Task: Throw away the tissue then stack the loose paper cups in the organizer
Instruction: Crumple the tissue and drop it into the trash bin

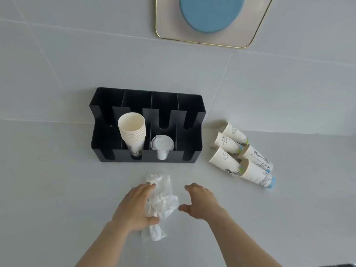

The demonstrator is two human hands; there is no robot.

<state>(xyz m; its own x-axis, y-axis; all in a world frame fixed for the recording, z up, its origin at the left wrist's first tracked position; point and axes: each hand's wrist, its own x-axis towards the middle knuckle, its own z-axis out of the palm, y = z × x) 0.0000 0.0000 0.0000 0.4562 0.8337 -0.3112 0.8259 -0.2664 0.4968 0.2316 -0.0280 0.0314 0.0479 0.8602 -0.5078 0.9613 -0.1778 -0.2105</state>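
One head-worn camera looks steeply down from close above the grey counter (57, 189); it faces the tiled wall (96, 54).

Soft, even daylight fills the scene, bright without harsh glare. Shadows are faint and diffuse: a pale one lies on the table (57, 189) beside the black organizer (100, 132), and small ones sit under the loose cups (240, 157). The wide lens bends the tile lines toward the edges. The picture is slightly soft overall, with mild blur on the hands (134, 207).
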